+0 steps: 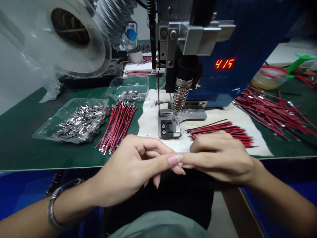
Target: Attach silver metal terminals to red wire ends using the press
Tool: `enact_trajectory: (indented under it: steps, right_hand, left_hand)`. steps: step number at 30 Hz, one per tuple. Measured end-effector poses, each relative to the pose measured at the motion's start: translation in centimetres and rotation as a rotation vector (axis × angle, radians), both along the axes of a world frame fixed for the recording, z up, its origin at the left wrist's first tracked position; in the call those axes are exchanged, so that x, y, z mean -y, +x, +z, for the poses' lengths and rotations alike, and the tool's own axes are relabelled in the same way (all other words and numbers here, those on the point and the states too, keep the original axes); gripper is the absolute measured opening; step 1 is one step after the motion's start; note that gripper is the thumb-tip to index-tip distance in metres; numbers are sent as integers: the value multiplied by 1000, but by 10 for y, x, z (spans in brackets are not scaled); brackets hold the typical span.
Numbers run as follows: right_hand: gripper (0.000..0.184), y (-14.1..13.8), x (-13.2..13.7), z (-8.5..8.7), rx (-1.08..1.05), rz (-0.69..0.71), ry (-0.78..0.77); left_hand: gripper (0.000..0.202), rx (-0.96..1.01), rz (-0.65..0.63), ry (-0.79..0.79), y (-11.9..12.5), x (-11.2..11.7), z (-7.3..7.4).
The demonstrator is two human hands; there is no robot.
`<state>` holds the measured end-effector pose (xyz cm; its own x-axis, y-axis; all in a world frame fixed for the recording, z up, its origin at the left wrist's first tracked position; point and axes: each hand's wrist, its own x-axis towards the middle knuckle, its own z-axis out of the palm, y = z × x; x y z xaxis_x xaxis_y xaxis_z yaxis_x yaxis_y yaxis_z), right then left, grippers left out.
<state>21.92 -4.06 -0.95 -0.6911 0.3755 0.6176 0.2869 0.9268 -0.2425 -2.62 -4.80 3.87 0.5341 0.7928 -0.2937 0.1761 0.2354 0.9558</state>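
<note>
Green cloth (158, 226) nearest | left hand (126, 170): fingers together, touching right hand (223, 158) | right fingers curled together | held item: cannot tell

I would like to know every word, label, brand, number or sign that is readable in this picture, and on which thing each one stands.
"415": red lit digits on the blue machine.
No other word, label, brand or sign can be made out; I see none readable on the clear reel either.
</note>
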Motion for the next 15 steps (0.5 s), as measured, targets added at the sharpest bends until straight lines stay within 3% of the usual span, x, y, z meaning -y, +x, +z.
enact_trajectory:
  steps: [5, 11, 13, 15]
  right_hand:
    - [22, -3, 6, -10, -96, -16, -26]
    - [21, -3, 12, -8, -83, -71, -3]
    - [15, 3, 13, 0, -95, -126, -2]
    - [5, 14, 10, 8, -112, -231, -41]
  left_hand:
    - [12, -48, 29, 125, -1, 6, 0]
    - [28, -289, -115, 305, -11, 11, -5]
    - [24, -377, -48, 433, -19, 13, -4]
    - [10, -411, 160, 586, -33, 15, -1]
